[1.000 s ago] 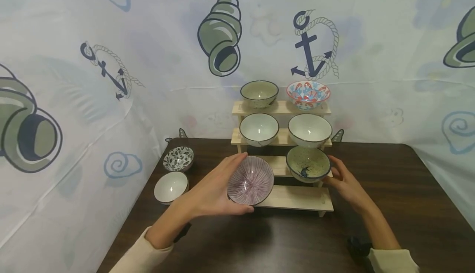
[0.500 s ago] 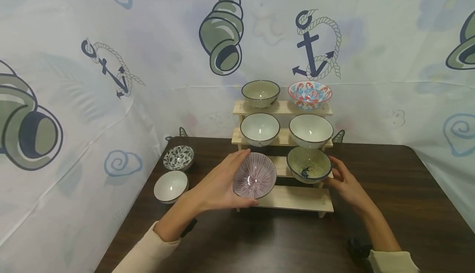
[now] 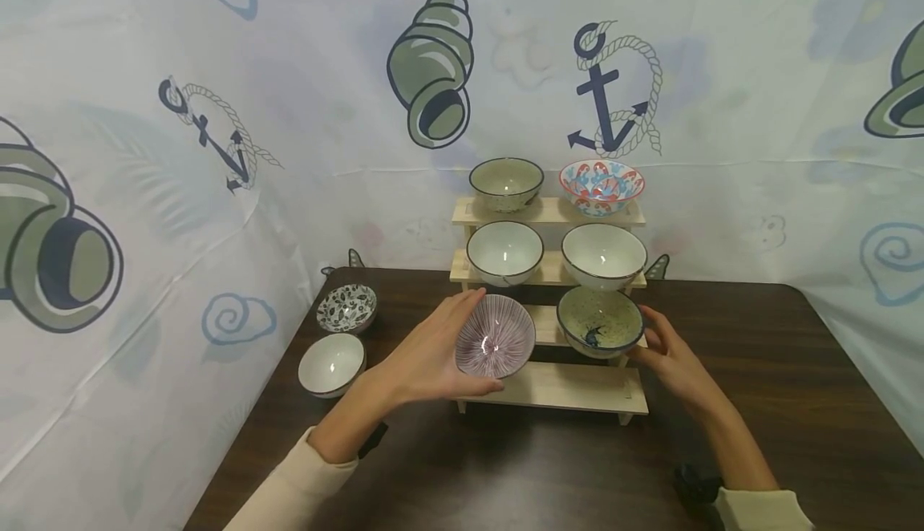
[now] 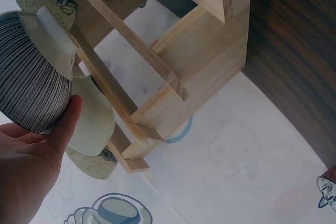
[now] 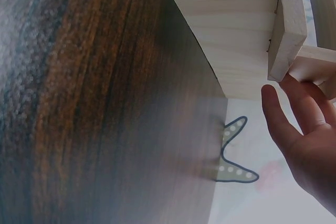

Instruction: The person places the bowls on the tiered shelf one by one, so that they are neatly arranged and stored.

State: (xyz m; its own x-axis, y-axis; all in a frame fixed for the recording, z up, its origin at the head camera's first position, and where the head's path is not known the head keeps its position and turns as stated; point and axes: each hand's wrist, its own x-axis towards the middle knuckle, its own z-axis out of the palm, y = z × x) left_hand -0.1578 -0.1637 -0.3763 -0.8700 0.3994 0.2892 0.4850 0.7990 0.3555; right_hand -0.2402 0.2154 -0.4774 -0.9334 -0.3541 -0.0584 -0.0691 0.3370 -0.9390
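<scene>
Soft, fairly even light, apparently from above, leaves a glint in the striped bowl (image 3: 495, 337) and a blurry shadow on the desk (image 3: 549, 475). The head view is slightly soft, stretched toward its edges; the right wrist view shows hazy glare, the desk blurred at left.

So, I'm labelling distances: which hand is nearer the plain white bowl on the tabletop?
Left. The left hand, gripping the striped bowl, is right of the plain white bowl; the right hand is farther right, beside the wooden stand.

head view from above, forward and down; wrist views close-up; wooden rack (image 3: 581, 387) in all
</scene>
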